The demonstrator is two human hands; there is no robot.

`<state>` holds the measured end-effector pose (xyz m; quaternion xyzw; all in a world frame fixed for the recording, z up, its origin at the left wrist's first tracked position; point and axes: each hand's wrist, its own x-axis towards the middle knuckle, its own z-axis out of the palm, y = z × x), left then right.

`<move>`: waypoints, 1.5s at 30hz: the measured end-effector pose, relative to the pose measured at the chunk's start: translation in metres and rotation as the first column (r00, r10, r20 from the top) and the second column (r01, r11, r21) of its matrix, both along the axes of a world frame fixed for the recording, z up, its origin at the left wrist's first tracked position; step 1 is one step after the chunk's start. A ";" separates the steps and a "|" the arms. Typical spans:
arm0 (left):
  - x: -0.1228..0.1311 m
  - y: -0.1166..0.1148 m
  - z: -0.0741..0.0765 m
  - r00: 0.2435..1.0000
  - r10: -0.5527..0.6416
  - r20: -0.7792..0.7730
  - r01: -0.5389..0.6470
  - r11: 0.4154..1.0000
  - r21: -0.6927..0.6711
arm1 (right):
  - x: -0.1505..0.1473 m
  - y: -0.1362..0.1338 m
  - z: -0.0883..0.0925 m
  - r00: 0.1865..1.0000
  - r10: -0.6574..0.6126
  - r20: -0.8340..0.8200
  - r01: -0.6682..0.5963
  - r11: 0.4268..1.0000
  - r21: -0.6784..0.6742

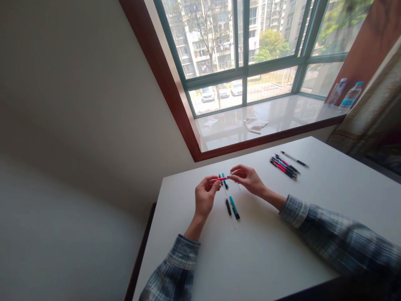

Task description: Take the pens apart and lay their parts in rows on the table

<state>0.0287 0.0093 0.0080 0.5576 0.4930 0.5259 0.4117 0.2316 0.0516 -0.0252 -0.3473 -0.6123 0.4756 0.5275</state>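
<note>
Between my two hands is a pink pen barrel (222, 179) with a dark end, held level above the table. My left hand (206, 193) pinches its pink end between thumb and fingers. At the dark end, the thumb and fingers of my right hand (248, 179) close on the pen. Just below lie a teal pen barrel (234, 207), a black pen part (228, 207) and a thin white refill (234, 223). Behind the held pen, partly hidden by it, rests another teal pen part (224, 182).
A bunch of pink and black pens (283, 167) lies on the white table (266, 251) to the right, with a single clear-and-black pen (294, 159) beside it. Past the table's far edge, the window sill (225, 136) holds crumpled paper (256, 125) and two plastic bottles (350, 98).
</note>
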 end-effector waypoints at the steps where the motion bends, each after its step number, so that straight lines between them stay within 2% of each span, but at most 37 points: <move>1: 0.000 0.001 -0.001 1.000 0.004 0.017 -0.004 1.000 -0.009 | 0.000 0.001 0.000 1.000 0.006 -0.015 -0.006 1.000 -0.019; 10: 0.004 0.000 -0.008 0.987 -0.124 0.100 0.138 0.979 -0.152 | -0.003 0.002 0.002 0.955 -0.059 -0.291 0.004 0.983 -0.186; 14: 0.005 0.000 -0.009 0.983 -0.098 0.153 0.126 0.975 -0.181 | -0.004 0.001 0.003 0.948 -0.072 -0.311 0.013 0.982 -0.189; 18: 0.002 0.002 -0.010 0.979 -0.048 0.199 0.090 0.974 -0.206 | 0.000 0.005 0.007 0.948 -0.141 -0.287 0.088 0.977 -0.193; 21: -0.002 0.003 -0.012 0.978 -0.022 0.207 0.063 0.979 -0.193 | 0.015 0.012 0.012 0.960 -0.218 -0.176 0.211 0.976 -0.063; 24: -0.005 0.005 -0.013 0.981 0.004 0.192 0.030 0.984 -0.174 | 0.040 0.020 0.011 0.937 -0.337 0.093 0.305 0.918 0.254; 26: -0.006 0.005 -0.015 0.984 0.016 0.179 0.015 0.985 -0.172 | 0.057 0.024 0.004 0.894 -0.337 0.295 0.196 0.887 0.418; 27: -0.007 0.006 -0.017 0.985 0.020 0.173 0.010 0.985 -0.173 | 0.064 0.025 -0.001 0.876 -0.296 0.380 0.109 0.891 0.441; 30: -0.009 0.007 -0.020 0.987 0.023 0.156 0.004 0.985 -0.173 | 0.073 0.026 -0.013 0.811 -0.126 0.572 -0.124 0.918 0.377; 33: -0.009 0.008 -0.021 0.990 0.025 0.138 -0.001 0.986 -0.166 | 0.072 0.021 -0.014 0.742 -0.055 0.668 -0.206 0.930 0.306; 36: -0.009 0.009 -0.021 0.992 0.023 0.124 -0.003 0.988 -0.157 | 0.070 0.017 -0.008 0.696 -0.053 0.716 -0.237 0.925 0.298; 39: -0.009 0.008 -0.020 0.994 0.017 0.109 0.000 0.989 -0.150 | 0.071 0.015 -0.005 0.683 -0.055 0.728 -0.257 0.916 0.310; 45: -0.008 0.008 -0.018 0.996 0.019 0.084 -0.007 0.989 -0.146 | 0.069 0.021 -0.016 0.732 -0.171 0.659 -0.092 0.934 0.345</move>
